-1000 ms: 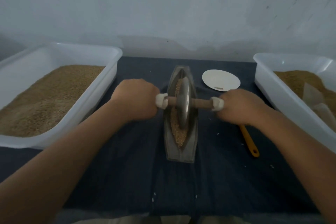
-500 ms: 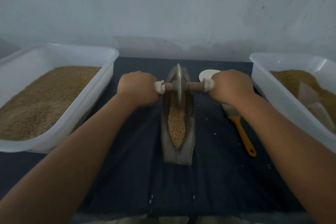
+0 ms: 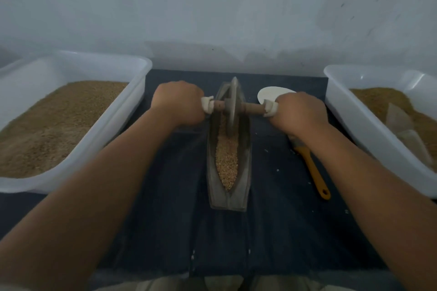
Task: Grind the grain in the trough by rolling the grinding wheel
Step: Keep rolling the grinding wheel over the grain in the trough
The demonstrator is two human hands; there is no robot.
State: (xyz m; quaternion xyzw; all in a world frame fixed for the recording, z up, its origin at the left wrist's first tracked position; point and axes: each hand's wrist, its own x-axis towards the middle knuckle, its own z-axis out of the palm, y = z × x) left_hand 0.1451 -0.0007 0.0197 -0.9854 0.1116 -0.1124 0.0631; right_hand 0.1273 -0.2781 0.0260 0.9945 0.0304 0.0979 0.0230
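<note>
While grinding wheel (image 3: 233, 104) stands in trough (image 3: 245, 172), left hand (image 3: 177, 104), right hand (image 3: 298, 113) clench fingers round axle (image 3: 253, 108)

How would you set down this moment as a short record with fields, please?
left hand: grips the axle's left end
right hand: grips the axle's right end
grinding wheel: on edge, at the trough's far end
grain: fills the trough nearer than the wheel
left tub: brown granular fill
right tub: brown granular fill
brush: orange handle, lies on the cloth by the right forearm
plate: white, partly behind the right hand
</note>
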